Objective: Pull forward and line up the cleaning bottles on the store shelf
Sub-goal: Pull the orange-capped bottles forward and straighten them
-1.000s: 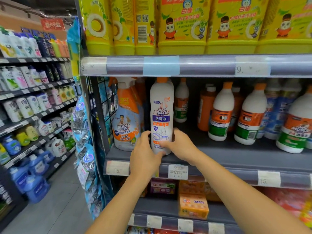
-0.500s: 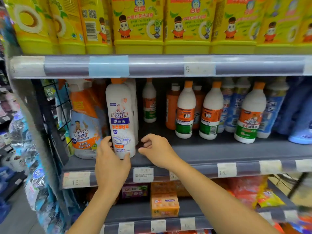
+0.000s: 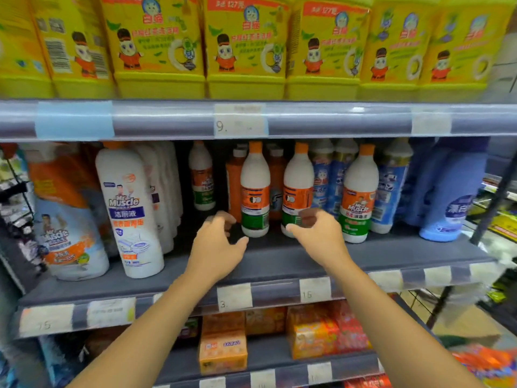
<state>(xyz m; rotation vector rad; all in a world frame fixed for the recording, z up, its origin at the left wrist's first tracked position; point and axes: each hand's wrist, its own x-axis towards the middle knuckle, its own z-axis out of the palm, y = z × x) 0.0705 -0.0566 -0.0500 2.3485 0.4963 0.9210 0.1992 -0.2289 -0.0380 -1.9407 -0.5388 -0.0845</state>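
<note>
Both hands have left the tall white Mr Muscle bottle (image 3: 128, 208), fronted, and moved right. Left hand (image 3: 215, 245) and right hand (image 3: 316, 236) are half-curled and empty, reaching toward the orange-capped white plastic bottles (image 3: 254, 191) set back on the grey shelf (image 3: 279, 261).

A single wide-angle camera, worn on the person's head, looked forward and slightly down at the store shelf (image 3: 279, 264) from close in front. It stood near enough that both forearms rose from the bottom edge, with the left hand (image 3: 215, 247) and right hand (image 3: 316, 233) near mid-frame. The yellow packs (image 3: 246, 51) above filled the top; the orange boxes (image 3: 223, 351) below lay along the bottom. Straight rails bowed slightly and the edges were blurred.
</note>
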